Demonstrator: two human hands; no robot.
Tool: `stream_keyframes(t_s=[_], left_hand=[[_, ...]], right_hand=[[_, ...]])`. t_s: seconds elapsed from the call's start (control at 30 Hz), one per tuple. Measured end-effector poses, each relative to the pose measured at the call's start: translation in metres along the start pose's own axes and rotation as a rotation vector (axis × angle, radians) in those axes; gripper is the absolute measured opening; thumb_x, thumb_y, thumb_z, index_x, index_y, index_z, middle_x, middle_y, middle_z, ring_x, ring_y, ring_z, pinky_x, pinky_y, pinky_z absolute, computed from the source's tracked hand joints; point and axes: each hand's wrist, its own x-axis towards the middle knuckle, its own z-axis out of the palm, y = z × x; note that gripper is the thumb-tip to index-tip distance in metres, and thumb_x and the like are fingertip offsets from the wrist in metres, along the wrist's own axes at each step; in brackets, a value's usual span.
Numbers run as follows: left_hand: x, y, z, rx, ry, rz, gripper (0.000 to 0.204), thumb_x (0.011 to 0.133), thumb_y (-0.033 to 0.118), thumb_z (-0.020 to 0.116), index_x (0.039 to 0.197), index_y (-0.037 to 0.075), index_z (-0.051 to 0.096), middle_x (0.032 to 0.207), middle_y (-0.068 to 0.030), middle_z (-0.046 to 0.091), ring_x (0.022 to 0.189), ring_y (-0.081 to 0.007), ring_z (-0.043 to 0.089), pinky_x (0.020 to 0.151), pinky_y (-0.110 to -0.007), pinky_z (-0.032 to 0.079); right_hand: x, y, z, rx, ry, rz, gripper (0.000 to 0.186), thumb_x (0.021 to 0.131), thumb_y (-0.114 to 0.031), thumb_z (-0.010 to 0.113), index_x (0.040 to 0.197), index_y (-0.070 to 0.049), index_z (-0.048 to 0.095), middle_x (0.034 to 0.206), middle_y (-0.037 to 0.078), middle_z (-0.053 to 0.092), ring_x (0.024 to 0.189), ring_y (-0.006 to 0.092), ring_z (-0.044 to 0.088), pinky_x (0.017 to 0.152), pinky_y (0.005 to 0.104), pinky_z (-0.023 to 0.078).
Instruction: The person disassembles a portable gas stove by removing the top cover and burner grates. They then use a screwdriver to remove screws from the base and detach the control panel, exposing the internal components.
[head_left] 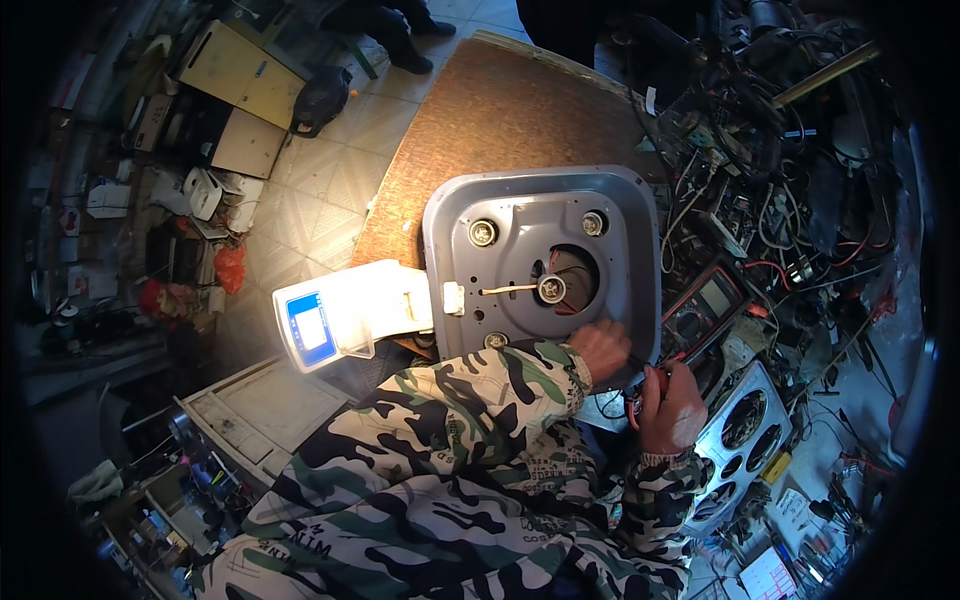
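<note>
A grey square housing (445,215) with rounded corners lies open before me, with round metal fittings near its corners and a large round hole holding red wires. A white display head (375,300) with a blue panel joins its left side. At the housing's near right corner, my left hand (600,350) has its fingers bent together; whatever they pinch is hidden. Just outside that corner, my right hand (672,412) is closed around a red-handled tool (634,404), its kind partly hidden by the fingers. Both hands are close together, the right one lower.
The housing rests on a brown wooden table (490,110). To the right lie a multimeter (708,305) and a tangle of cables (770,190). A white panel with round dark openings (742,425) stands by my right forearm. Another person's legs (385,35) show beyond the table.
</note>
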Motion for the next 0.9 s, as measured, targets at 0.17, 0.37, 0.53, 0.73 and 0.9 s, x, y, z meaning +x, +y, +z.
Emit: stream_keyframes(t_s=[0.17,0.37,0.53,0.73,0.9], left_hand=[[0.000,-0.001,-0.004,0.023,0.006,0.018,0.011,0.075,0.016,0.064,0.081,0.008,0.070,0.084,-0.0075,0.062,0.083,-0.0236,0.065,0.064,-0.034,0.056],[0.001,0.001,-0.005,0.004,0.045,0.010,0.009,0.075,0.015,0.064,0.079,0.008,0.069,0.082,-0.0069,0.062,0.082,-0.0231,0.065,0.062,-0.034,0.055],[0.003,0.000,-0.005,0.017,0.057,0.015,0.007,0.076,0.015,0.063,0.077,0.008,0.067,0.081,-0.0067,0.062,0.081,-0.0227,0.065,0.060,-0.034,0.055],[0.005,0.002,-0.002,0.007,0.043,-0.047,0.006,0.079,0.014,0.064,0.078,0.009,0.065,0.081,-0.0067,0.062,0.079,-0.0236,0.066,0.059,-0.036,0.055],[0.003,0.003,-0.027,-0.161,-0.023,-0.151,0.008,0.083,0.014,0.065,0.087,0.007,0.064,0.080,-0.0094,0.061,0.076,-0.0281,0.067,0.061,-0.042,0.057]], right_hand=[[0.004,0.003,0.002,0.097,0.066,-0.170,0.025,0.087,-0.013,0.075,0.108,-0.002,0.065,0.096,0.018,0.066,0.077,0.0379,0.069,0.065,0.0430,0.055],[-0.003,-0.002,0.000,-0.005,-0.022,0.038,0.020,0.083,-0.002,0.072,0.101,-0.001,0.065,0.098,0.017,0.063,0.082,0.0367,0.067,0.068,0.0435,0.054],[-0.001,-0.006,-0.009,0.127,0.016,-0.092,0.020,0.081,0.002,0.070,0.099,-0.002,0.065,0.093,0.016,0.061,0.080,0.0366,0.066,0.069,0.0432,0.054],[-0.008,-0.001,-0.020,0.204,0.098,0.038,0.020,0.079,0.000,0.073,0.097,0.000,0.066,0.089,0.015,0.065,0.076,0.0319,0.066,0.070,0.0393,0.054],[-0.012,0.002,-0.032,0.367,0.301,0.282,0.019,0.088,-0.009,0.075,0.100,0.002,0.066,0.086,0.010,0.070,0.074,0.0147,0.065,0.069,0.0287,0.052]])
